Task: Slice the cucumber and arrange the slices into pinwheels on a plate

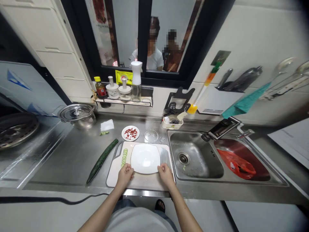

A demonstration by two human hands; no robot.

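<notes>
Both hands (126, 174) (166, 174) pinch the white plate (145, 158) at its near corners, fingers curled, over the cutting board (149, 182). Looks stiff, fairly light, probably slick if wet and breakable, so I'd grip the rim on opposite sides.

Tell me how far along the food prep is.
Looks done: green cucumber slices on the white cutting board; red pieces on a small round white plate.
In hand: left hand and right hand hold a squarish white plate.
Apparently left: that plate looks empty, the long dark-green cucumber unsliced.
</notes>
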